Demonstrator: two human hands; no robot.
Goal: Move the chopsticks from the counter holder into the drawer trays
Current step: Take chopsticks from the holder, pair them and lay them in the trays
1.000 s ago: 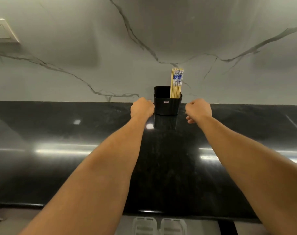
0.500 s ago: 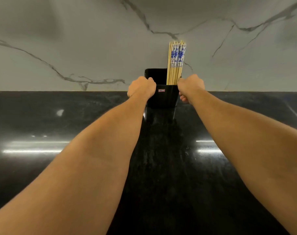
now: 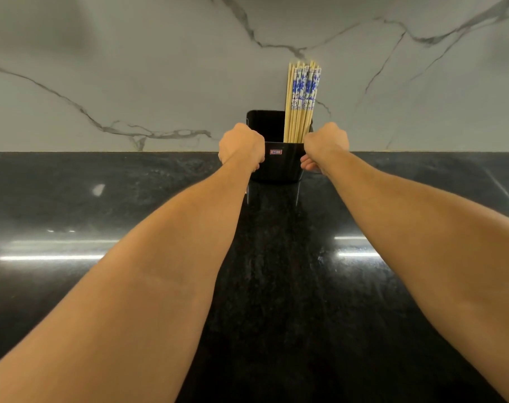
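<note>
Black holder (image 3: 276, 165) at 12 o'clock on far edge of bench (image 3: 72, 216), against marble wall (image 3: 131, 68). Chopsticks (image 3: 301, 112) upright in holder's right side. Drawer trays not in view. Left hand (image 3: 241, 146): grip wrapped on holder's 9 o'clock wall. Right hand (image 3: 326, 145): grip wrapped on 3 o'clock wall, thumb at front. Recommend even squeeze, holder kept level, low draw toward 6 o'clock so bundle does not tip.
</note>
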